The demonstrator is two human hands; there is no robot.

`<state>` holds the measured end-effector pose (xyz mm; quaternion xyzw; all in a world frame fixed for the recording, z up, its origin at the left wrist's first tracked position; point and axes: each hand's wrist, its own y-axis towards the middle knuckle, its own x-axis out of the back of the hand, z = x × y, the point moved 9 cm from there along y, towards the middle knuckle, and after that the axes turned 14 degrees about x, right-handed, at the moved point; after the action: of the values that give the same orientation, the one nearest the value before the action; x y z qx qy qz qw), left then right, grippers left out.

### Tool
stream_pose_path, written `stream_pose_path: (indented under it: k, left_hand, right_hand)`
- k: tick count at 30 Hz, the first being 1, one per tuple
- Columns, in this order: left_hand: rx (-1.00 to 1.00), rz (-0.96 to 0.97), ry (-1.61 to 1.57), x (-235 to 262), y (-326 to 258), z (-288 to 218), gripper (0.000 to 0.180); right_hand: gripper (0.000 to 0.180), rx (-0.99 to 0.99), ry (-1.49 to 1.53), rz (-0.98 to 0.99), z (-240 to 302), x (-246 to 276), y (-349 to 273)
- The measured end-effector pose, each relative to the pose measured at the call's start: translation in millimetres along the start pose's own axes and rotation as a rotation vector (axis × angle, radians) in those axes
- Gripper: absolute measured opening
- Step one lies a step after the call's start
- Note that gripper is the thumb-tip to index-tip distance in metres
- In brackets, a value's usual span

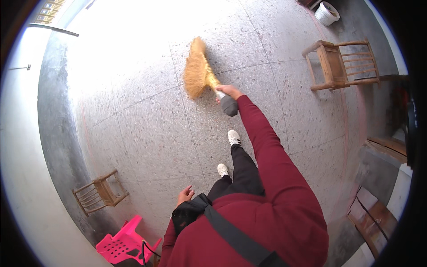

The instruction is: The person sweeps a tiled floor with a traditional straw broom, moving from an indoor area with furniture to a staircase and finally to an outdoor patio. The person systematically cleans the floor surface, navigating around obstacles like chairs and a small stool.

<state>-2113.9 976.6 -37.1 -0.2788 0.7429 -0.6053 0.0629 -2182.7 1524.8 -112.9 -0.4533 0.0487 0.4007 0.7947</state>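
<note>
My right hand point(230, 91) is wrapped round the handle of a straw broom point(196, 73), with the arm stretched out ahead of me. The broom's tan bristles fan out to the left of the hand, over the speckled floor point(147, 129). Yellow binding runs down its neck, and a dark grey wrapped handle end sticks out on the near side of my grip. Low at my side, by a black bag point(190, 213) on a strap, hangs my left hand point(186, 195). Its fingers are loosely bent and apart, with nothing held.
A wooden chair point(333, 64) stands at the far right, with a white bucket point(327, 14) beyond it. To the left, a small wooden chair point(103, 190) is near the wall point(60, 115), and a pink plastic chair point(122, 244) sits closer. Wooden furniture point(371, 211) lines the right side.
</note>
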Motion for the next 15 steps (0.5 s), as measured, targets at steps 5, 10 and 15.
stream_pose_path:
  k: [5,10,15]
  left_hand:
    - [-0.03,0.011,0.065,17.8,23.3,-27.4,0.042]
    - [-0.11,0.081,0.171,40.5,53.6,-61.0,0.044]
    - [-0.277,0.116,0.374,58.7,87.0,-92.9,0.042]
  right_hand:
    - [0.034,0.039,0.281,-0.024,-5.1,62.3,-76.3]
    - [0.034,0.136,0.487,-0.203,-76.4,124.6,-170.8]
    - [0.036,0.241,0.728,-0.452,-163.1,156.3,-311.3]
